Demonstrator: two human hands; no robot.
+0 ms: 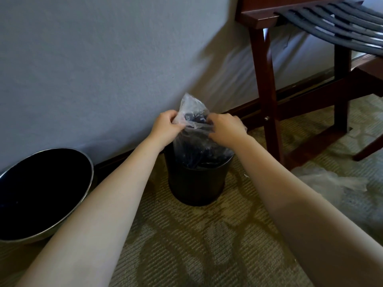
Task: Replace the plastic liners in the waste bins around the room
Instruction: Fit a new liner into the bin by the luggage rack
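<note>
Down in the lower left of the frame lay a round metal-rimmed bin (43, 191), tipped so its dark inside faced the camera, its rim close to the baseboard (116, 160) of the grey wall (103, 59). Moving right, a bare forearm ran up from the bottom edge to the left hand (165, 127), and its fingers (172, 118) were curled, pinching the upper left edge of the clear plastic liner (191, 107). That liner stood in the middle of the frame, bunched and pulled upward, its top corner poking above both hands and dark contents showing through the film. Its lower part sat inside the mouth of the small black waste bin (196, 183), which stood upright on the patterned carpet (186, 245), just in front of the wall. Right of the liner came the right hand (226, 126), fingers (215, 119) bent and gripping the liner's upper right side, close to the left hand. Further right, a dark red wooden luggage rack (267, 100) stood against the wall, black straps (335, 19) slung across its top in the upper right corner. Below it, at the right edge, a crumpled sheet of clear plastic (331, 182) lay loose on the carpet, well apart from the black bin and partly hidden by the right forearm.
</note>
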